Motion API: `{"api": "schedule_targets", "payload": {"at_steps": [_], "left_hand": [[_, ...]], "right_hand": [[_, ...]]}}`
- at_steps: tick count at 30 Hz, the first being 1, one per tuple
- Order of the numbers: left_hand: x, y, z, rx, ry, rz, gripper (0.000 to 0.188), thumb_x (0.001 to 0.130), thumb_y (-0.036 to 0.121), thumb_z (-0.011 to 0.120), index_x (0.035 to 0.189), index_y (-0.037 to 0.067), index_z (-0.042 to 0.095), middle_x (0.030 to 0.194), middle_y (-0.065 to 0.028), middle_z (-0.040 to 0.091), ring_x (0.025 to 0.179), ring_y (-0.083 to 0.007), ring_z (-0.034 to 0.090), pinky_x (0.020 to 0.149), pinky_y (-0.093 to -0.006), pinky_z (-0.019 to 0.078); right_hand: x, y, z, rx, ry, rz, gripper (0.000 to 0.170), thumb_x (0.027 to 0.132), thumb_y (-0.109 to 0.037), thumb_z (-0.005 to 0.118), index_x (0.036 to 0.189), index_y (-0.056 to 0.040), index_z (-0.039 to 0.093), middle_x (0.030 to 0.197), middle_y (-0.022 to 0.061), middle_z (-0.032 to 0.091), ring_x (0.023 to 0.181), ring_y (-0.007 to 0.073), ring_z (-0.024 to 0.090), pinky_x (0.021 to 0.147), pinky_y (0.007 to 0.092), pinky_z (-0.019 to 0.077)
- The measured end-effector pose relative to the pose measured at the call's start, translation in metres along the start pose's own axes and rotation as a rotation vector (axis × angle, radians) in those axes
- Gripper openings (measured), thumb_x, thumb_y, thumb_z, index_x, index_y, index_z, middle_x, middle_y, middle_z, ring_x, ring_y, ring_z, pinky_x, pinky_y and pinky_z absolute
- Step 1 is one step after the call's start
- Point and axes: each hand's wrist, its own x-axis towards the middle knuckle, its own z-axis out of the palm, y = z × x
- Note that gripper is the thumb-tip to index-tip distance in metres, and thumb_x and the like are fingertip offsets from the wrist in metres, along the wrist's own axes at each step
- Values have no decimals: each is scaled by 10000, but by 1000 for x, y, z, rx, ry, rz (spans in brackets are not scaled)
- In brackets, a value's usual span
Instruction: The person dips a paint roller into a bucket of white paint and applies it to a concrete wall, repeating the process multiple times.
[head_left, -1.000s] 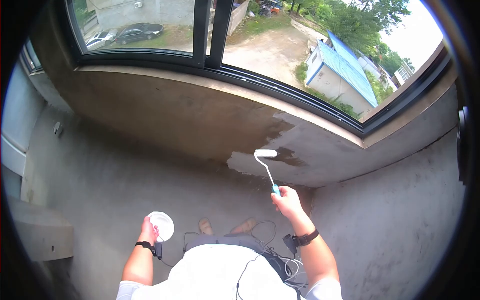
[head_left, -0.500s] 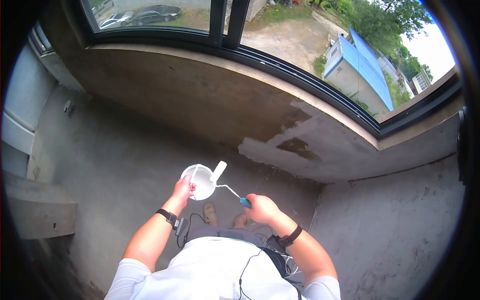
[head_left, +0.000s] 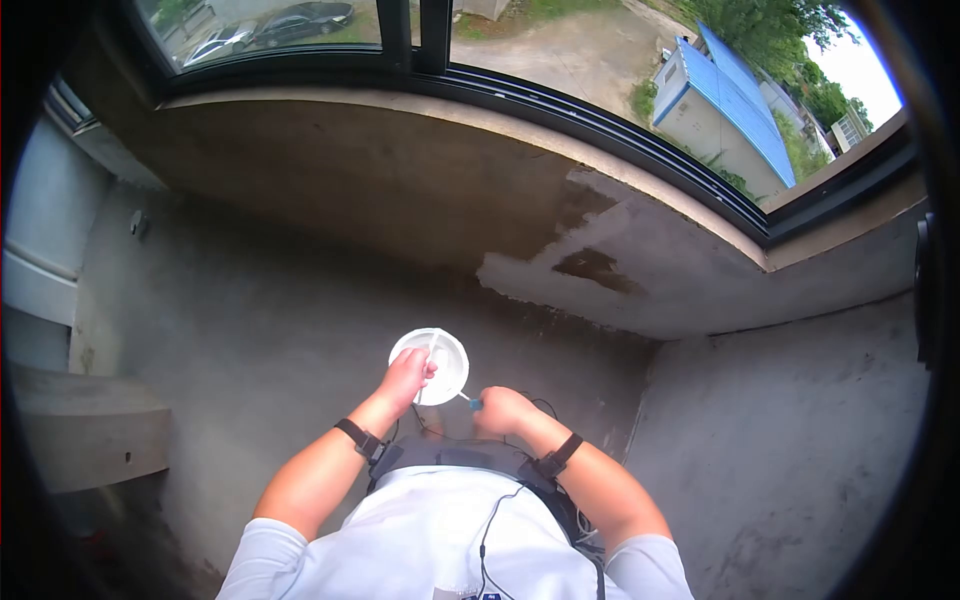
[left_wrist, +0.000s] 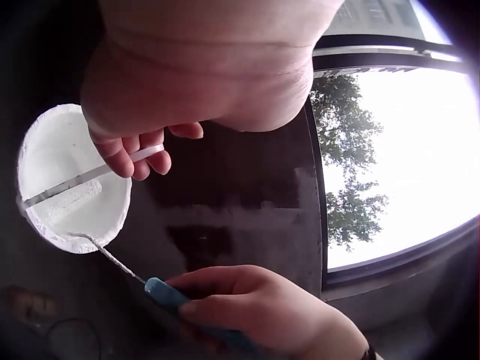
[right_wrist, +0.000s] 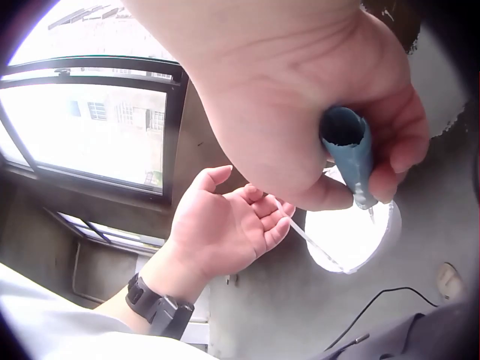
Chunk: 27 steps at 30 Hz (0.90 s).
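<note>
My left hand [head_left: 405, 377] holds a small white bucket [head_left: 459, 365] by its thin strap handle [left_wrist: 71, 182], the fingers hooked round the strap. White paint coats the inside of the bucket. In my right hand [head_left: 503, 410] is a paint roller, gripped by its blue handle [right_wrist: 351, 156]. The roller's white sleeve [left_wrist: 75, 201] lies inside the bucket under the strap, and its bent wire frame [left_wrist: 112, 256] passes over the rim. Both hands are close together in front of the waist.
Below the window [head_left: 600, 140], the brown wall [head_left: 350, 180] bears a pale grey coated area [head_left: 680, 270] with a dark patch in it. A concrete block [head_left: 90, 430] juts in at the left. Cables hang by the waist, and the feet stand under the bucket.
The roller has left the wall, come down to the left and gone into the bucket. My left hand has brought the bucket up and right, towards the right hand.
</note>
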Motion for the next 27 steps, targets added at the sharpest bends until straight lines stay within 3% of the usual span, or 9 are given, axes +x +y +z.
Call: {"api": "schedule_targets", "payload": {"at_steps": [1, 2, 3, 5, 6, 8, 17, 24, 27], "left_hand": [[-4, -1, 5, -1, 8, 22, 344, 970, 318, 454, 1076, 8, 559, 958, -73, 627, 872, -144, 581, 765, -287, 475], [-5, -5, 7, 6, 8, 11, 344, 970, 318, 454, 1076, 8, 559, 958, -73, 627, 872, -144, 581, 765, -287, 475], [-6, -7, 8, 19, 5, 32, 315, 962, 289, 448, 1066, 11, 551, 983, -86, 631, 891, -153, 590, 777, -290, 479], [-6, -9, 13, 44, -5, 52, 286, 953, 261, 443, 1057, 13, 542, 1009, -98, 636, 910, -162, 599, 790, -292, 483], [-6, -9, 16, 28, -23, 46, 254, 953, 253, 452, 1047, 32, 533, 1027, -101, 643, 946, -183, 613, 815, -311, 492], [-7, -10, 22, 23, -50, 33, 222, 953, 246, 461, 1038, 51, 524, 1045, -104, 651, 982, -205, 627, 840, -330, 501], [-6, -10, 57, 54, -201, 41, 133, 929, 164, 489, 1000, 56, 520, 1048, -109, 643, 1000, -197, 618, 875, -323, 504], [4, -14, 54, 58, -240, 42, 53, 898, 86, 486, 941, 56, 497, 1068, -119, 620, 1018, -204, 605, 897, -323, 505], [5, -10, 57, 6, -200, 34, 36, 906, 72, 473, 935, 57, 488, 1058, -120, 618, 991, -197, 599, 878, -312, 501]], "right_hand": [[4, 7, 5, 36, -5, 31, 337, 801, -238, 615, 1026, -8, 713, 987, 205, 715, 972, 349, 680, 878, 413, 527], [11, 18, 15, 56, 71, -12, 300, 817, -205, 598, 967, 31, 706, 901, 215, 715, 816, 326, 709, 748, 410, 561], [6, 17, 13, 68, 67, -10, 300, 817, -205, 598, 967, 31, 706, 901, 215, 715, 816, 326, 709, 748, 410, 561], [1, 17, 3, 433, -71, 151, 261, 830, -161, 581, 891, 71, 682, 815, 210, 701, 634, 265, 693, 570, 379, 550], [2, 20, 2, 445, -69, 153, 261, 830, -161, 581, 891, 71, 682, 815, 210, 701, 634, 265, 693, 570, 379, 550], [3, 25, 2, 599, -105, 255, 228, 853, -114, 554, 856, 91, 655, 742, 181, 672, 485, 199, 605, 427, 337, 470], [6, 48, -7, 980, -136, 371, 234, 892, -128, 557, 705, 3, 608, 609, 56, 545, 441, 137, 449, 403, 306, 359], [3, 56, -8, 943, -138, 277, 253, 897, -155, 567, 693, -9, 597, 610, 44, 540, 454, 117, 431, 406, 290, 332], [9, 66, 1, 918, -146, 285, 253, 887, -186, 573, 741, 11, 634, 637, 90, 597, 515, 189, 545, 469, 349, 421]]}}
